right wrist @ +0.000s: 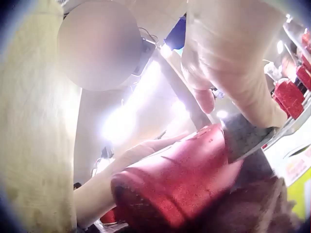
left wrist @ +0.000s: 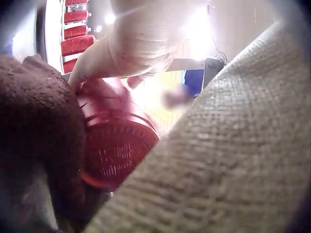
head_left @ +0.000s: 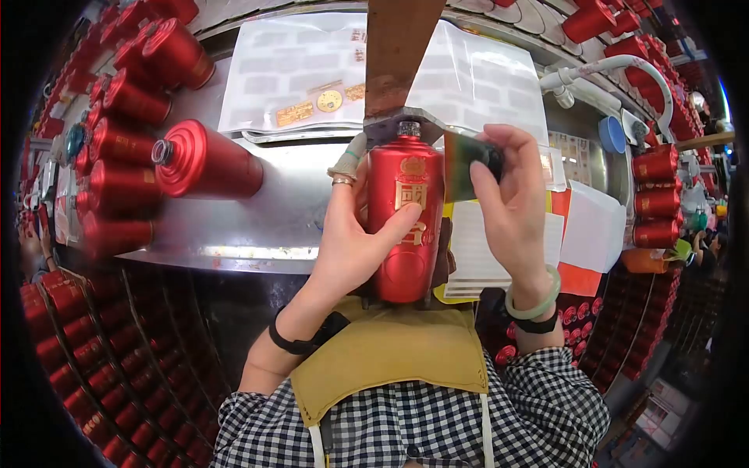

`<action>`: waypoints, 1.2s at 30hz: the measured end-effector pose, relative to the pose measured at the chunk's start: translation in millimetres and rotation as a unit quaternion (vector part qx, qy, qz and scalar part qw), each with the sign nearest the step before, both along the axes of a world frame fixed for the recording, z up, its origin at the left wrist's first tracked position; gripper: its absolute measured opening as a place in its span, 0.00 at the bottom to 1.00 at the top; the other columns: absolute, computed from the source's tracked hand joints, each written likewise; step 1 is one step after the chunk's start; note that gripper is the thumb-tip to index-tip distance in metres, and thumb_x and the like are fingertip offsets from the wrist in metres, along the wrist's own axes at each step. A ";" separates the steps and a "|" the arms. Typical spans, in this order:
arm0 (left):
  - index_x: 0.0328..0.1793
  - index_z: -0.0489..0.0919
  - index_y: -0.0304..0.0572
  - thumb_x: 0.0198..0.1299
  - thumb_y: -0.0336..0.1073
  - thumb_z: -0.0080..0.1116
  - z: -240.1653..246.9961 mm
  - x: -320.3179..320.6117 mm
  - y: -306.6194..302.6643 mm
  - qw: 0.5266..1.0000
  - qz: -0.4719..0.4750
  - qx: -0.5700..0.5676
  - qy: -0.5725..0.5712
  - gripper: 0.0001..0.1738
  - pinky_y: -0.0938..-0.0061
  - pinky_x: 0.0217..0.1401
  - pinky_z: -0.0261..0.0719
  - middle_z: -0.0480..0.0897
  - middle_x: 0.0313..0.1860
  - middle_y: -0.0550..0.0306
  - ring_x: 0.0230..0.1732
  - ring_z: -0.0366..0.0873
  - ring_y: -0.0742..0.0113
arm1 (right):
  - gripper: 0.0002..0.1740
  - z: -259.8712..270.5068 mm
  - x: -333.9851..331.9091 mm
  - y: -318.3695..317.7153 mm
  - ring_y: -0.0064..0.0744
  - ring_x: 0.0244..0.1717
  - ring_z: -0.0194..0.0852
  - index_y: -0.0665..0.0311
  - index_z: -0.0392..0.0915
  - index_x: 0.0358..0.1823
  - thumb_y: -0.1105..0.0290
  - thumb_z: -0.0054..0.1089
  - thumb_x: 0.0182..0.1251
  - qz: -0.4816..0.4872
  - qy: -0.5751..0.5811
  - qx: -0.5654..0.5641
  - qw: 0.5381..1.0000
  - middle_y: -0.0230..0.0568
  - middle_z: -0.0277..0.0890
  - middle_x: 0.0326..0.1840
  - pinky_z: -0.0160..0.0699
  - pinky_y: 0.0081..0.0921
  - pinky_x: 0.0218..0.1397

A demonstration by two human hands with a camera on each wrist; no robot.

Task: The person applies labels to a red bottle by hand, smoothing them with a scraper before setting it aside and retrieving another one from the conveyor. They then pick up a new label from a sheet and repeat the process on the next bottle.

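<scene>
A glossy red bottle [head_left: 404,234] with gold characters leans toward me, its dark threaded neck pointing away. My left hand [head_left: 351,242] grips it, thumb across the front and fingers along its left side; a pale wrap covers one finger. Its round embossed base [left wrist: 119,155] shows in the left wrist view. At the bottle's right side my right hand [head_left: 515,195] pinches a flat dark green piece [head_left: 463,168], thumb in front. In the right wrist view this piece [right wrist: 243,138] lies against the red surface. Brown cloth-like padding [right wrist: 233,211] is beneath the bottle.
A wooden post [head_left: 402,58] rises just beyond the bottle. Another red bottle [head_left: 207,164] lies at left beside several more. Gold decal pieces [head_left: 316,105] lie on the white sheet behind. Striped paper [head_left: 476,249] and a white hose [head_left: 624,62] are at right.
</scene>
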State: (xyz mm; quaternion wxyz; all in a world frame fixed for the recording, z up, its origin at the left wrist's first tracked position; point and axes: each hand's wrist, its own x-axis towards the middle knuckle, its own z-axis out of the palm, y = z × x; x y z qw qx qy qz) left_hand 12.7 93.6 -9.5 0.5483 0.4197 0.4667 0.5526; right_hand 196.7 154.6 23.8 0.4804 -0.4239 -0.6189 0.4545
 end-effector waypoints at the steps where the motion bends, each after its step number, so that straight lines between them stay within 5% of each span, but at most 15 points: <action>1: 0.90 0.46 0.35 0.68 0.29 0.69 1.2 0.6 0.7 1.000 -0.002 -0.008 -0.003 0.53 0.62 0.78 0.73 0.69 0.79 0.42 0.76 0.72 0.59 | 0.22 10.5 1.1 3.8 0.27 0.56 0.76 0.70 0.73 0.66 0.88 0.54 0.72 0.017 -0.076 0.065 0.995 0.39 0.79 0.55 0.78 0.28 0.60; 3: 0.90 0.46 0.35 0.68 0.29 0.69 -3.9 0.5 0.5 1.000 -0.003 0.007 -0.003 0.53 0.61 0.78 0.72 0.69 0.79 0.42 0.77 0.72 0.59 | 0.21 26.2 -1.5 7.8 0.31 0.52 0.79 0.70 0.78 0.61 0.90 0.56 0.69 0.033 -0.152 0.130 0.979 0.40 0.83 0.52 0.81 0.31 0.56; 5: 0.90 0.46 0.35 0.68 0.28 0.69 -4.6 -0.2 0.1 1.000 -0.005 0.022 -0.003 0.52 0.61 0.79 0.72 0.69 0.79 0.41 0.77 0.72 0.59 | 0.18 35.4 -14.2 8.3 0.41 0.46 0.82 0.69 0.85 0.52 0.90 0.59 0.62 0.161 -0.278 0.293 0.900 0.42 0.86 0.44 0.82 0.36 0.49; 8: 0.90 0.46 0.34 0.70 0.28 0.67 -3.0 -1.0 -4.7 1.000 -0.003 0.011 -0.002 0.51 0.61 0.80 0.71 0.68 0.80 0.41 0.78 0.70 0.58 | 0.21 45.2 -19.9 18.7 0.49 0.46 0.80 0.67 0.87 0.51 0.89 0.60 0.57 0.066 -0.326 0.370 0.867 0.43 0.86 0.43 0.81 0.38 0.48; 9: 0.90 0.46 0.34 0.73 0.30 0.65 -2.8 -2.7 -6.8 0.999 0.001 -0.012 -0.042 0.48 0.61 0.80 0.70 0.67 0.81 0.41 0.79 0.69 0.58 | 0.20 41.2 -12.7 32.7 0.47 0.42 0.77 0.63 0.85 0.50 0.79 0.65 0.52 0.029 -0.328 0.437 0.837 0.39 0.84 0.44 0.80 0.42 0.48; 10: 0.90 0.46 0.34 0.75 0.31 0.62 -2.7 -5.1 -7.7 0.996 0.007 -0.034 -0.082 0.46 0.61 0.81 0.69 0.66 0.82 0.42 0.79 0.69 0.58 | 0.16 43.7 -8.0 34.1 0.44 0.41 0.78 0.64 0.85 0.51 0.81 0.61 0.62 0.004 -0.318 0.416 0.852 0.40 0.83 0.43 0.80 0.36 0.47; 12: 0.90 0.46 0.34 0.78 0.33 0.59 -3.0 -8.1 -9.5 0.991 0.015 -0.058 -0.120 0.44 0.61 0.81 0.69 0.65 0.83 0.42 0.80 0.68 0.59 | 0.15 47.3 -1.1 20.8 0.32 0.39 0.78 0.67 0.84 0.56 0.82 0.55 0.73 0.017 -0.209 0.205 0.956 0.39 0.83 0.41 0.78 0.29 0.46; 14: 0.90 0.47 0.34 0.80 0.34 0.57 -4.1 -9.6 -10.2 0.980 -0.023 -0.070 -0.186 0.42 0.62 0.82 0.68 0.64 0.84 0.42 0.80 0.68 0.60 | 0.14 31.3 7.0 9.4 0.21 0.40 0.76 0.69 0.81 0.61 0.78 0.53 0.81 0.050 -0.076 -0.007 0.996 0.35 0.81 0.41 0.76 0.21 0.46; 16: 0.90 0.47 0.35 0.79 0.32 0.58 -4.4 -9.6 -15.2 0.986 -0.030 -0.085 -0.142 0.42 0.62 0.82 0.69 0.64 0.84 0.43 0.80 0.68 0.61 | 0.24 18.8 13.5 -0.7 0.22 0.51 0.79 0.70 0.74 0.70 0.69 0.64 0.78 0.088 -0.106 -0.114 0.984 0.36 0.83 0.52 0.77 0.22 0.58; 20: 0.90 0.48 0.35 0.76 0.29 0.61 -9.5 -8.8 -19.5 0.987 -0.047 -0.077 -0.130 0.44 0.62 0.80 0.71 0.64 0.84 0.44 0.80 0.68 0.61 | 0.39 -27.6 5.4 -29.5 0.29 0.60 0.81 0.69 0.61 0.81 0.72 0.71 0.73 0.080 -0.065 -0.167 0.980 0.45 0.78 0.67 0.80 0.28 0.64; 21: 0.90 0.48 0.35 0.76 0.29 0.61 -9.2 -9.1 -19.9 0.988 -0.044 -0.073 -0.126 0.44 0.62 0.80 0.71 0.64 0.84 0.43 0.81 0.68 0.61 | 0.40 -19.5 -1.4 -35.3 0.31 0.62 0.81 0.68 0.58 0.83 0.76 0.69 0.74 0.112 0.079 -0.276 0.951 0.48 0.74 0.72 0.81 0.29 0.64; 22: 0.90 0.47 0.35 0.76 0.29 0.61 -8.6 -9.2 -19.7 0.989 -0.040 -0.069 -0.122 0.44 0.62 0.80 0.71 0.64 0.84 0.43 0.81 0.68 0.60 | 0.40 -19.6 -5.8 -39.1 0.31 0.62 0.81 0.68 0.58 0.83 0.76 0.69 0.74 0.112 0.079 -0.276 0.951 0.48 0.74 0.72 0.81 0.29 0.64; 24: 0.90 0.47 0.36 0.76 0.29 0.61 -6.2 -9.4 -18.3 0.988 -0.035 -0.063 -0.139 0.45 0.62 0.80 0.72 0.64 0.84 0.42 0.80 0.68 0.60 | 0.42 -19.7 -10.1 -44.2 0.10 0.40 0.63 0.70 0.60 0.83 0.69 0.72 0.74 0.077 0.125 -0.252 0.957 0.19 0.61 0.37 0.63 0.12 0.44; 36: 0.90 0.46 0.36 0.78 0.28 0.57 -9.5 -6.3 -20.4 0.994 -0.041 -0.022 -0.101 0.43 0.63 0.79 0.72 0.64 0.84 0.41 0.79 0.70 0.60 | 0.44 -20.7 -8.2 -44.9 0.13 0.44 0.68 0.69 0.60 0.83 0.68 0.74 0.73 0.082 0.124 -0.264 0.953 0.22 0.63 0.40 0.70 0.15 0.52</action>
